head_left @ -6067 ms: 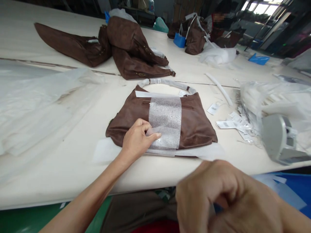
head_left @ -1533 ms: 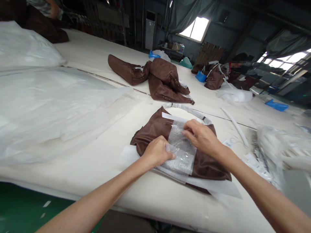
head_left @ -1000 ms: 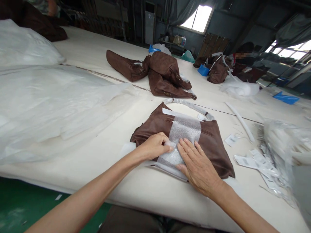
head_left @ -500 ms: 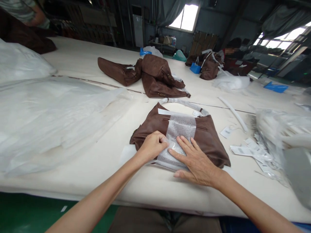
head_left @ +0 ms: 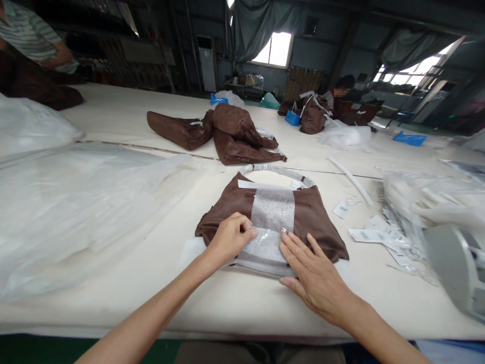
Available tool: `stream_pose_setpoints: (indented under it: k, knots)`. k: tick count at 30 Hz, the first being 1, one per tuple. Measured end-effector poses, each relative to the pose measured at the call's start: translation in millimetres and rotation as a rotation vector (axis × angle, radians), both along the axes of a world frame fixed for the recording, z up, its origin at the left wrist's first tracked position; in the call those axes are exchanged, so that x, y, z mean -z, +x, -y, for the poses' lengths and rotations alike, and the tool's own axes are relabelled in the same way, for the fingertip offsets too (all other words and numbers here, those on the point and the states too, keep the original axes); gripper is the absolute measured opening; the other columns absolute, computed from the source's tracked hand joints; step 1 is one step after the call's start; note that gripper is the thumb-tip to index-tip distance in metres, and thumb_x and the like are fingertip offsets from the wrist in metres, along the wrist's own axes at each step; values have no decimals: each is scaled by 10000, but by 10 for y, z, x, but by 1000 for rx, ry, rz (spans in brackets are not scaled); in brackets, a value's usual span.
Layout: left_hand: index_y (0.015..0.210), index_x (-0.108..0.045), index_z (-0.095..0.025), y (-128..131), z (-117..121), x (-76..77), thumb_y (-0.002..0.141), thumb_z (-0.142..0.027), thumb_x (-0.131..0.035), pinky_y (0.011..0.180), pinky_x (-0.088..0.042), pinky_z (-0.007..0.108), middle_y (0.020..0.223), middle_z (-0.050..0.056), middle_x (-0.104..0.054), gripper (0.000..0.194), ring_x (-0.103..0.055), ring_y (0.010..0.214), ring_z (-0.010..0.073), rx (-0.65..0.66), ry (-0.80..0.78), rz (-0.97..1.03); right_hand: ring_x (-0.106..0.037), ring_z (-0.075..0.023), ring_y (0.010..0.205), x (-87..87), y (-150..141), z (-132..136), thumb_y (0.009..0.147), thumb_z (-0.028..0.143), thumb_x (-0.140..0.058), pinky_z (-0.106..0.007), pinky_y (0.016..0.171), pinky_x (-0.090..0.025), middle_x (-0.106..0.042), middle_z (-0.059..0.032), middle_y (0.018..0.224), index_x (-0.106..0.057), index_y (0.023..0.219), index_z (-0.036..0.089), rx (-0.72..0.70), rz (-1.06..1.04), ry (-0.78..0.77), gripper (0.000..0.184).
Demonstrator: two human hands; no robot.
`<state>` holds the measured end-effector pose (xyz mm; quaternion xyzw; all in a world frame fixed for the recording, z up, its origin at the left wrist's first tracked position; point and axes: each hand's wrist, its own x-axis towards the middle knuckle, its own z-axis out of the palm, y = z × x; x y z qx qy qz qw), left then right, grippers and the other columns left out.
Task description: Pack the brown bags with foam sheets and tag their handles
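Observation:
A brown leather bag [head_left: 316, 222] lies flat on the cream table [head_left: 132, 283] in front of me, its wrapped handle [head_left: 278, 171] arching away. A band of white foam wrap [head_left: 273, 212] runs across its middle. My left hand [head_left: 227, 241] is curled, fingers pinching the foam band's left edge near the bag's bottom. My right hand [head_left: 314, 275] lies flat with fingers stretched out, pressing the lower right part of the band against the bag.
Two more brown bags [head_left: 227, 134] lie farther back, another [head_left: 312, 119] beside a blue item. Clear plastic sheeting [head_left: 76, 197] covers the left. Paper tags [head_left: 373, 235], packed plastic [head_left: 432, 199] and a grey tape dispenser [head_left: 456, 268] sit right. A person [head_left: 34, 43] stands far left.
My right hand came down from the band's top, pressed flat on the foam and slid to its lower right. The left hand kept its pinch. The view tilted up.

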<state>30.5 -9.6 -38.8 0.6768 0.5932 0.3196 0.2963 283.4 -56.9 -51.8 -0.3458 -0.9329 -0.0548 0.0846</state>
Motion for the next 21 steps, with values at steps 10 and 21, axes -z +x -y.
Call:
stream_pose_setpoints:
  k: [10,21]
  knots:
    - [1485,-393,-227,245,251,170,1011,-444,-388,1196,-214,545,1535,87,-421,521,-300,1450,299,272,512,-636,-247,-327,1482,99,-96,1,952,444,-540,-618,1166,-293,-267,-145,1597,-309,1525,118,41,-59,18,698]
    - [1530,-300,-281,84,110,17,1022,-530,-256,1181,-274,520,1582,44,-319,567,-272,1474,258,376,248,-529,-132,-328,1510,-179,13,40,978,489,-478,-610,1144,-309,-155,-110,1644,-256,1551,273,97,-266,-160,652]
